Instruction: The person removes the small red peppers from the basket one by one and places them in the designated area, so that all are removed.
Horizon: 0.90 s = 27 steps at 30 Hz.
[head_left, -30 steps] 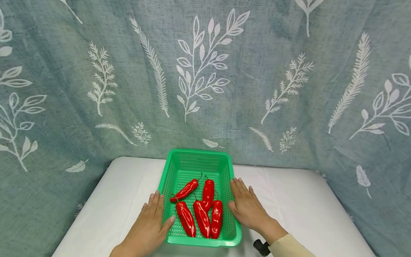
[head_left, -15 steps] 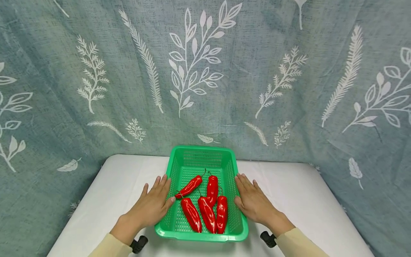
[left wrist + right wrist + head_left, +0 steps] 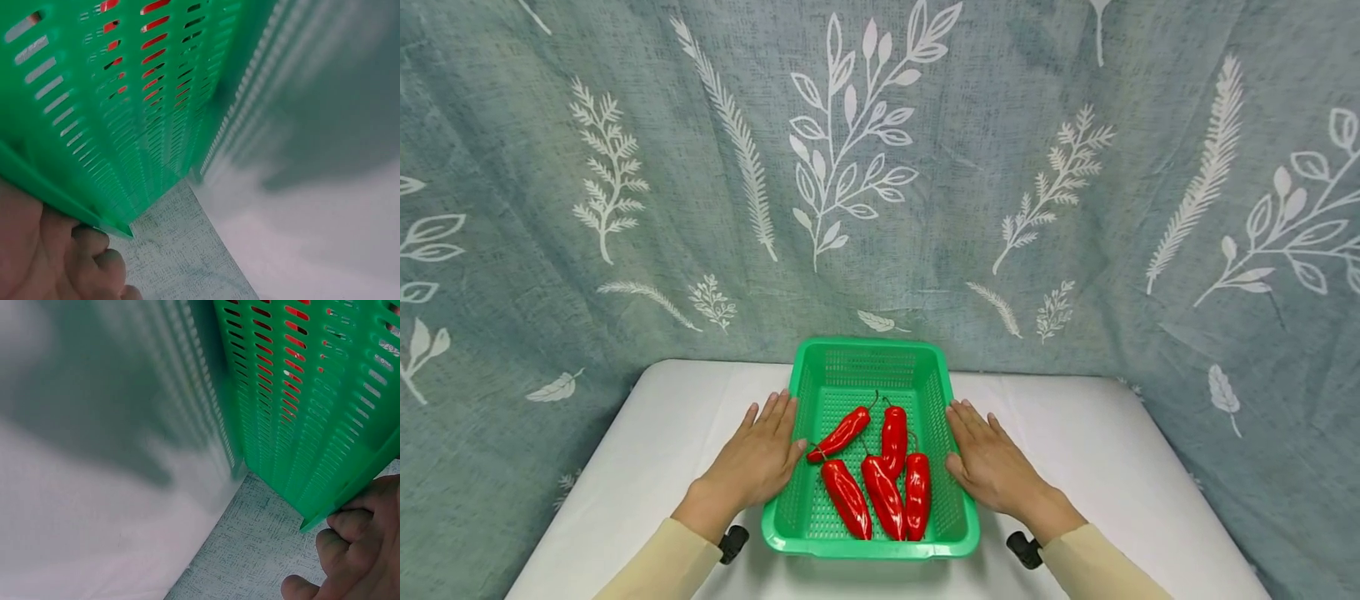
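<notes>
A green plastic basket (image 3: 871,548) with slotted walls stands on the white table. Several glossy red chili peppers (image 3: 847,500) with thin stems lie on its floor, mostly toward the near half. My left hand (image 3: 752,454) rests along the left rim, fingers straight and pointing away, thumb at the rim. On the opposite side my right hand (image 3: 996,458) lies against the right rim in much the same way. In the left wrist view the fingers (image 3: 94,269) sit just outside the rim; in the right wrist view the fingers (image 3: 350,544) touch the rim's edge.
A white-covered table (image 3: 1075,450) spreads to both sides of the basket. Behind it hangs a blue-green curtain (image 3: 940,225) with white leaf prints, close to the basket's far end. Dark wrist devices (image 3: 1024,550) sit under both wrists.
The view has shifted, bringing the left sleeve into sight. The basket has straightened and sits slightly farther right against the curtain. My left thumb has drawn back from over the basket's inside to the rim.
</notes>
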Each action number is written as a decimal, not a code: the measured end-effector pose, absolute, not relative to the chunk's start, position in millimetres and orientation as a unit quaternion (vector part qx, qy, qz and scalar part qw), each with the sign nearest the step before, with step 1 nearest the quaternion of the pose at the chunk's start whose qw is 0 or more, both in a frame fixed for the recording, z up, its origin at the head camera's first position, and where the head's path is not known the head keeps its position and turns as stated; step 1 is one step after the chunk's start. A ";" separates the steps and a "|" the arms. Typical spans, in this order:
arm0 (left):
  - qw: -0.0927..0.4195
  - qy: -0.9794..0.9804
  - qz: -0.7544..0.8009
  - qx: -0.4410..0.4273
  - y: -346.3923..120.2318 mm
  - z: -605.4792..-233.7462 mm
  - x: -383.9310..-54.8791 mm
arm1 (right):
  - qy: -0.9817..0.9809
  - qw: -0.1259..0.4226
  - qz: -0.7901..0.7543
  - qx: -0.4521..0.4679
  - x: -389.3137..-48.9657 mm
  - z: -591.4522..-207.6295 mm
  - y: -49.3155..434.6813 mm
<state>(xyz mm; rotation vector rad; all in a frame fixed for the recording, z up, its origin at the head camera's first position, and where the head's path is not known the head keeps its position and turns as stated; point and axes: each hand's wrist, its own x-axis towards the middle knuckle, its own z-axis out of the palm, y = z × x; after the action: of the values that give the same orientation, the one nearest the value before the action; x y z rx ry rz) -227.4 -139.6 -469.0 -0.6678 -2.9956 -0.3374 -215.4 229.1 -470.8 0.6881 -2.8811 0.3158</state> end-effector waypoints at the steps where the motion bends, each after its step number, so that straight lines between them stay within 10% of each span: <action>1: 0.026 -0.969 -0.112 -0.218 -139.4 -469.3 -227.6 | -0.964 0.081 0.104 0.230 -216.3 -470.9 229.4; 27: 0.032 -0.970 -0.083 -0.225 -143.5 -470.8 -229.7 | -0.969 0.073 0.061 0.226 -224.4 -468.6 232.1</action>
<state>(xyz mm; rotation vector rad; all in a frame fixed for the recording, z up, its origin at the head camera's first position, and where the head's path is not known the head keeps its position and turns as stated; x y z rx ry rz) -229.7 -143.5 -470.8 -0.6912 -2.9872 -0.2555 -224.4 232.1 -468.6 0.6798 -2.9117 0.1828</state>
